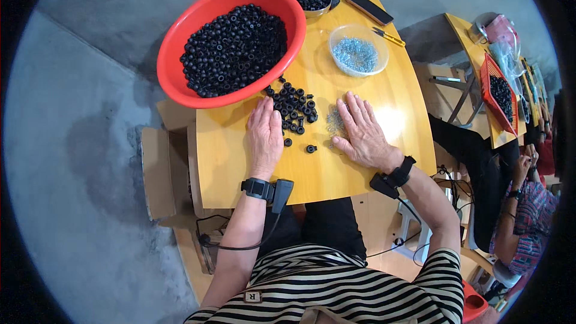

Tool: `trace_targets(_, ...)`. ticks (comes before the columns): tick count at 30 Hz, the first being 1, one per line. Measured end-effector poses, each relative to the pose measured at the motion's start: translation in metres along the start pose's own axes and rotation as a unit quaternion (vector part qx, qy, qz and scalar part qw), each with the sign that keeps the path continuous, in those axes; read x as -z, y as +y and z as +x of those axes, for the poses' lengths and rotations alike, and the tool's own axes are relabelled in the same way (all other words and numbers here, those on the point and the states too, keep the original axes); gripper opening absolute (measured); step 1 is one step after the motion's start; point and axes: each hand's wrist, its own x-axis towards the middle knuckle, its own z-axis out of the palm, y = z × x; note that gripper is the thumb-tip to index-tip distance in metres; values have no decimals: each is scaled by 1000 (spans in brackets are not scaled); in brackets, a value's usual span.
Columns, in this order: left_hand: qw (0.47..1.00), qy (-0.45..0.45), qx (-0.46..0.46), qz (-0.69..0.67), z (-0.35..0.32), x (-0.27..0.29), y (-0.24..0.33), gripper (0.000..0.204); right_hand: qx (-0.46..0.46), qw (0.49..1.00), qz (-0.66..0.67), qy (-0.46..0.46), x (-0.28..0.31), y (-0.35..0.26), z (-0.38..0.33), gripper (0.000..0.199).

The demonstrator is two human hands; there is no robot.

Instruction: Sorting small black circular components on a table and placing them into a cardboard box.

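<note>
Head view, the only one. Left hand (265, 135) stands at the left edge of a loose pile of black ring-like parts (294, 105) on the yellow table (231, 171). Its fingers are extended and close together, no pinch seen; palm side hidden, can't tell if anything sits under it. Right hand (363, 135) is palm down, fingers straight, thumb out to the side, no grasp visible. It partly covers a patch of small pale pieces (333, 123) just right of the black pile. Two black parts lie a little apart on the near side.

Stock: red basin (172, 78) of black parts, upper left; clear bowl (384, 65) of bluish-clear bits, upper right. Yellow-handled snips (390, 37) lie beside the bowl.

Step, my read: laying out or gathering the two piles by hand, nothing being joined. Next move, judged from this pose: likely calls for curling the fingers into a fingertip pinch, one small piece per hand.
</note>
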Motion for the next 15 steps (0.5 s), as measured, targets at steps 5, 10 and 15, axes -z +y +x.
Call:
trace_targets(5,999,2,32,-36,-1,2,-1,45,-12,997,43,58,24,-4,5,60)
trace_targets(10,999,2,32,-41,-1,3,0,45,-50,980,100,165,31,27,29,52)
trace_targets(15,998,6,34,-57,-1,4,2,43,-42,981,60,181,14,75,55,47)
